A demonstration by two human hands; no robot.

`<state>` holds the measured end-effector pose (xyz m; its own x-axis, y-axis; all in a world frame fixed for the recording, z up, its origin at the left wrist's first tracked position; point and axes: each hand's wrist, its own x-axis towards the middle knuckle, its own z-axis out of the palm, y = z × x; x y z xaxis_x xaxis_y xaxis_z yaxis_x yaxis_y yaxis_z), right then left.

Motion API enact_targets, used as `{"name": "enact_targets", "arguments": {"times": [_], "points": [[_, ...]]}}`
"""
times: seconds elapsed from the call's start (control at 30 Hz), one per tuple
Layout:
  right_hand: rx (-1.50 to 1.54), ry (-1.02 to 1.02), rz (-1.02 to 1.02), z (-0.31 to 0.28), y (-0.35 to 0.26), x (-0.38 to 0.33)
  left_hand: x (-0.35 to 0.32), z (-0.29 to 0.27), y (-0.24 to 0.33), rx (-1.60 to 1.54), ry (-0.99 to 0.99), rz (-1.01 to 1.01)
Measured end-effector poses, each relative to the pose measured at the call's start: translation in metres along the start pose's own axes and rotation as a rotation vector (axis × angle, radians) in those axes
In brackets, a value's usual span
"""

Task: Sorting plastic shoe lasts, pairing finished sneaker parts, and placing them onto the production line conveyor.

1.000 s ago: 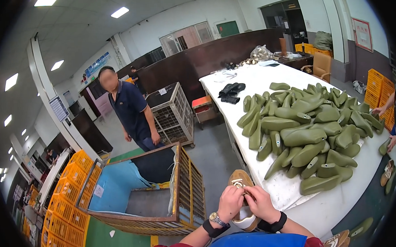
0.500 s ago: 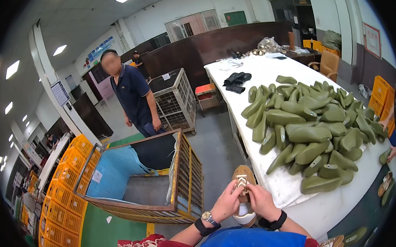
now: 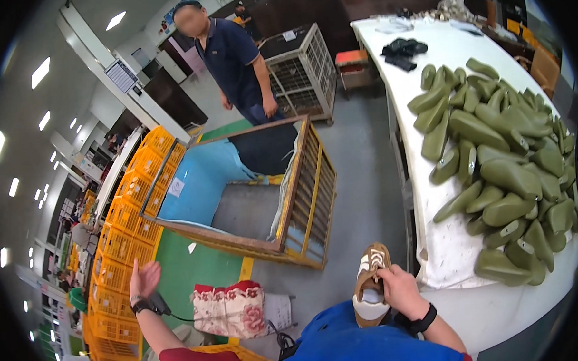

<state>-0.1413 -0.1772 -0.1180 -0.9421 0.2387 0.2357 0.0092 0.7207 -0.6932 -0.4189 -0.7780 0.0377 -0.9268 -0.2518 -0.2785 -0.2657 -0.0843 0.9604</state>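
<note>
A tan and white lace-up sneaker point(image 3: 365, 281) sits upright in front of my body, its toe pointing away from me. My right hand point(image 3: 402, 290) grips it at the tongue and laces, fingers closed. Out to the left, my left hand point(image 3: 145, 281) is held up empty with its fingers apart, in front of the stacked orange crates point(image 3: 126, 252). A black band is on each wrist. Blue cloth point(image 3: 354, 345) covers my front, just below the shoe.
Green shoe lasts point(image 3: 508, 177) lie heaped on the white table point(image 3: 399, 117) to the right. A wooden-framed cart point(image 3: 291, 238) with blue lining stands ahead. Behind it are a person point(image 3: 232, 67) and a wire cage point(image 3: 303, 70). A floral cushion point(image 3: 229, 310) lies near my left arm.
My left hand has let go of the sneaker and swung out to the left, opening. My right hand stays on the shoe. The view has turned left and downward.
</note>
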Motion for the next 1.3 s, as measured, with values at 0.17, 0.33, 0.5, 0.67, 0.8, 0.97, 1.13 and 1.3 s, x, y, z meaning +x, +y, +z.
{"name": "enact_targets", "arguments": {"times": [0.17,0.33,0.5,0.67,0.8,0.97,1.13,1.3], "points": [[-0.012,-0.021,-0.097,0.009,-0.004,0.018,0.011,-0.143,-0.051,0.465,0.351,-0.163],[-0.017,-0.023,-0.101,0.001,-0.010,0.024,0.055,-0.030,-0.077,0.519,0.164,-0.055],[-0.070,0.068,-0.052,-0.008,-0.014,0.016,-0.001,0.214,-0.114,1.038,-0.580,0.384],[-0.162,0.170,-0.021,-0.017,-0.020,0.018,-0.146,0.384,-0.144,0.820,-1.183,0.709],[-0.229,0.183,0.001,-0.023,-0.026,0.018,-0.213,0.424,-0.149,0.735,-1.305,1.127],[-0.255,0.181,0.018,-0.025,-0.030,0.019,-0.225,0.438,-0.159,0.922,-1.264,1.150],[-0.262,0.191,0.028,-0.023,-0.030,0.024,-0.217,0.440,-0.170,0.833,-1.326,1.161],[-0.270,0.147,0.061,-0.020,-0.025,0.032,-0.201,0.446,-0.178,0.815,-1.417,1.180]]}}
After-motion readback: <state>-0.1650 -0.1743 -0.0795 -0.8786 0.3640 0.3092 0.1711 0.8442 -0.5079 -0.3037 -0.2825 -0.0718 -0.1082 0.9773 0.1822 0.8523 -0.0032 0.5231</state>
